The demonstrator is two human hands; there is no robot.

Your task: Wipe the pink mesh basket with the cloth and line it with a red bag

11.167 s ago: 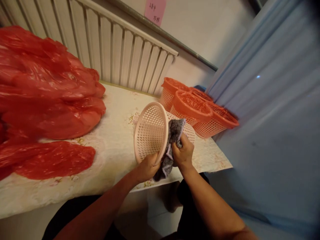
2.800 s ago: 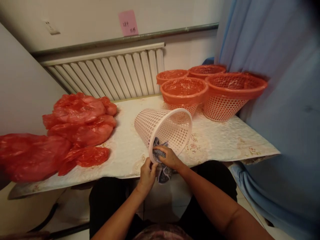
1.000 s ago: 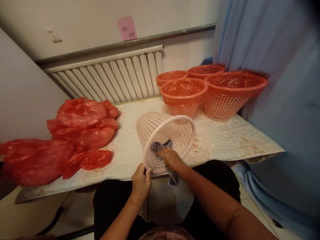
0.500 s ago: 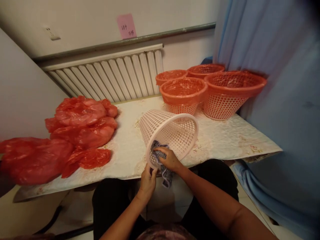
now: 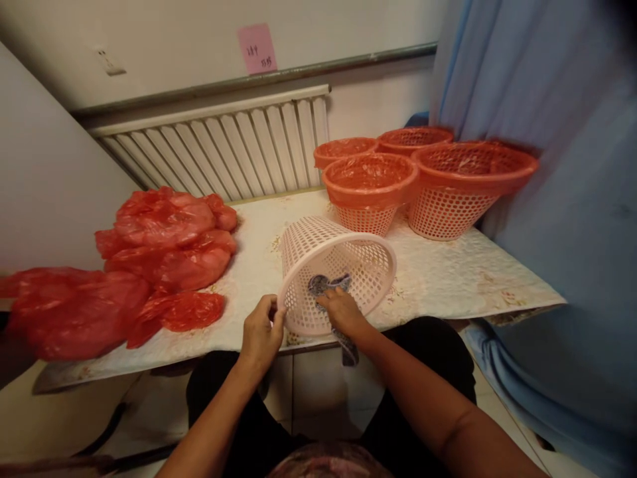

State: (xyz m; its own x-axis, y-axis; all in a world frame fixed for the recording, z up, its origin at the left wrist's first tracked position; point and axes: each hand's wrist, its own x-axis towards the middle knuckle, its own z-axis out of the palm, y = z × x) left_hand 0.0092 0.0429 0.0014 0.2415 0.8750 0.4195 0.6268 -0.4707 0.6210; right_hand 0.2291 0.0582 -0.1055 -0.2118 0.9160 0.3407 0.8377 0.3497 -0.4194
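Observation:
A pale pink perforated basket [image 5: 311, 249] lies on its side on the cloth-covered table, its round mouth turned toward me. My left hand [image 5: 262, 335] pinches the left edge of its rim. Inside the mouth, my right hand [image 5: 343, 313] is closed on a grey cloth with a purple edge [image 5: 318, 285] and presses it against the lower inner wall. One end of the cloth hangs out over the rim below my wrist.
Several baskets with red liners [image 5: 368, 182] stand at the back right beside a blue curtain [image 5: 562, 199]. Red plastic bags [image 5: 169, 219] are heaped on the left of the table [image 5: 259, 265]. A radiator [image 5: 223, 146] runs along the wall.
My left hand has moved left and up along the rim. The cloth and my right hand have shifted right, deeper into the basket, and the basket's mouth has turned slightly.

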